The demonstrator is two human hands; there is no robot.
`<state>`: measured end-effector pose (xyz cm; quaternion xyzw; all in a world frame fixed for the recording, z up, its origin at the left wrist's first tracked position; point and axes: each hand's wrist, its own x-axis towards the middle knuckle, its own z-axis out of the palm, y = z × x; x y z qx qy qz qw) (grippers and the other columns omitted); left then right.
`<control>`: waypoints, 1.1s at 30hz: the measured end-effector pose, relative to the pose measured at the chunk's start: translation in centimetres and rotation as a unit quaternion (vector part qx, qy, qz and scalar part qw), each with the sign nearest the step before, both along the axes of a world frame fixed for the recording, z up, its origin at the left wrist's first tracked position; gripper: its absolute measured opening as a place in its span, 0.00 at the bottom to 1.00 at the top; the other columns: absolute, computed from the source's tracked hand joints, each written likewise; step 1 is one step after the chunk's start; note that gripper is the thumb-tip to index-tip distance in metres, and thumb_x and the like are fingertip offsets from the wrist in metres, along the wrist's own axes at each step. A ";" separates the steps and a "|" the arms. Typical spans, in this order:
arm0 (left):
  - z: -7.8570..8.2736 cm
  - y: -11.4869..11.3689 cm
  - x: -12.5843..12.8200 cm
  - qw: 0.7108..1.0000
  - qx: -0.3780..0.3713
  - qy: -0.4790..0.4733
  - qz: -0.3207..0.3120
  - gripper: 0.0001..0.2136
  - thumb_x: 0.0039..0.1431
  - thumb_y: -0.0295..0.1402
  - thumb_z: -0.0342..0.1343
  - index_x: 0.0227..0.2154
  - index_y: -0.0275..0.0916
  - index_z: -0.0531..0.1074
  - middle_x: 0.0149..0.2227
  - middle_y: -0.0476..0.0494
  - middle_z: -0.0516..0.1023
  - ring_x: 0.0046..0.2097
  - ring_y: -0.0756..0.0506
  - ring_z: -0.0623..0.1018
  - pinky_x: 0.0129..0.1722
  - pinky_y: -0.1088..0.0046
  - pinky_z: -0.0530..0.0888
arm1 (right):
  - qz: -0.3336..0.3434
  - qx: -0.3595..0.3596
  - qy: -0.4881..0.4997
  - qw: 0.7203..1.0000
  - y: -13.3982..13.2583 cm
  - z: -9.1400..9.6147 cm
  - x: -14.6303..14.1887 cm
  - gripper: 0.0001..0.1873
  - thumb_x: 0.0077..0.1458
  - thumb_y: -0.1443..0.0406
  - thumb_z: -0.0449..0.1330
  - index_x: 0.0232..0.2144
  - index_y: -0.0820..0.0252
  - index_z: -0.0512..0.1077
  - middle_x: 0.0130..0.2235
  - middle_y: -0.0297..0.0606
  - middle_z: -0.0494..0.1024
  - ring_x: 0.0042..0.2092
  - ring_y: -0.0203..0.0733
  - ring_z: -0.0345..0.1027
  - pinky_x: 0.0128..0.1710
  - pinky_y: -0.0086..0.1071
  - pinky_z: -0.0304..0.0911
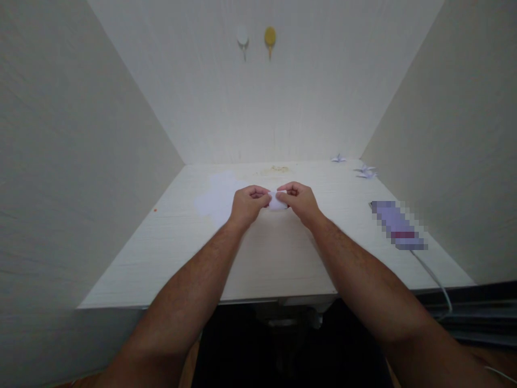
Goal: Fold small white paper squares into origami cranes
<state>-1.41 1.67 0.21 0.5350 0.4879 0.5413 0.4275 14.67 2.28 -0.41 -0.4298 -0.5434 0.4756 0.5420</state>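
While white piece [278, 201], apparently paper, is pinched at opposite edges in head view by fingers of left hand [244, 207] and right hand [304, 205], over middle of desk [278, 258], tearing or skewed creasing could be caused by uneven pull. Piece: small, flat, roughly rectangular. White sheets [216, 198], seemingly paper, laid at left; pointed folded shapes [338, 159] set at far right. Desk pale, streaked like wood grain.

Pale gry walls [274, 108], wht tbl [274, 264], dim lt

Folded papers [365, 174] on white desk [278, 264]
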 end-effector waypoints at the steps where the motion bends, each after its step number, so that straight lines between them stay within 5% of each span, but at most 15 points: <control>1: 0.0 -0.1 0.1 1.000 -0.001 0.011 -0.012 0.07 0.41 0.31 0.65 0.25 0.35 0.76 0.20 0.47 0.76 0.23 0.52 0.72 0.25 0.76 0.67 | 0.002 0.007 -0.021 1.000 0.1 -0.1 0.0 0.12 0.40 0.60 0.67 0.27 0.61 0.74 0.23 0.31 0.74 0.24 0.33 0.63 0.23 0.28 0.59; 11: -0.6 -0.2 0.6 0.999 0.005 -0.031 -0.037 0.11 0.43 0.33 0.65 0.31 0.37 0.74 0.23 0.48 0.76 0.24 0.51 0.73 0.26 0.74 0.70 | -0.070 0.026 -0.017 0.997 0.4 -0.7 -0.4 0.10 0.41 0.59 0.66 0.22 0.59 0.71 0.21 0.29 0.70 0.22 0.32 0.58 0.23 0.29 0.56; 14: -0.3 -0.5 0.9 0.997 -0.011 0.023 -0.069 0.09 0.43 0.33 0.66 0.26 0.37 0.73 0.24 0.45 0.78 0.25 0.50 0.74 0.26 0.74 0.69 | -0.081 0.026 -0.006 0.996 0.6 -0.9 -0.7 0.10 0.41 0.59 0.65 0.23 0.58 0.71 0.22 0.29 0.71 0.23 0.32 0.59 0.23 0.29 0.56; 19: -0.2 -0.4 0.8 0.997 -0.014 0.067 -0.035 0.06 0.44 0.33 0.64 0.20 0.38 0.73 0.21 0.45 0.77 0.23 0.50 0.73 0.25 0.74 0.68 | -0.063 0.042 -0.040 0.996 0.9 -1.3 -0.6 0.08 0.45 0.59 0.63 0.24 0.58 0.70 0.24 0.30 0.72 0.25 0.33 0.62 0.26 0.28 0.59; 25: -0.2 -0.3 0.3 0.984 -0.033 0.151 -0.085 0.05 0.41 0.32 0.65 0.18 0.39 0.75 0.19 0.46 0.75 0.21 0.50 0.70 0.22 0.75 0.63 | -0.004 0.079 -0.109 0.991 0.7 -1.1 -0.3 0.04 0.47 0.63 0.62 0.26 0.58 0.73 0.27 0.31 0.76 0.29 0.35 0.67 0.31 0.29 0.63; 33: -0.3 0.0 0.5 0.997 0.011 0.073 0.031 0.06 0.46 0.35 0.63 0.21 0.39 0.73 0.19 0.51 0.73 0.22 0.52 0.68 0.23 0.77 0.63 | -0.049 0.077 -0.095 0.991 1.0 -1.3 -0.4 0.07 0.49 0.61 0.61 0.26 0.58 0.70 0.26 0.32 0.74 0.28 0.35 0.67 0.30 0.30 0.62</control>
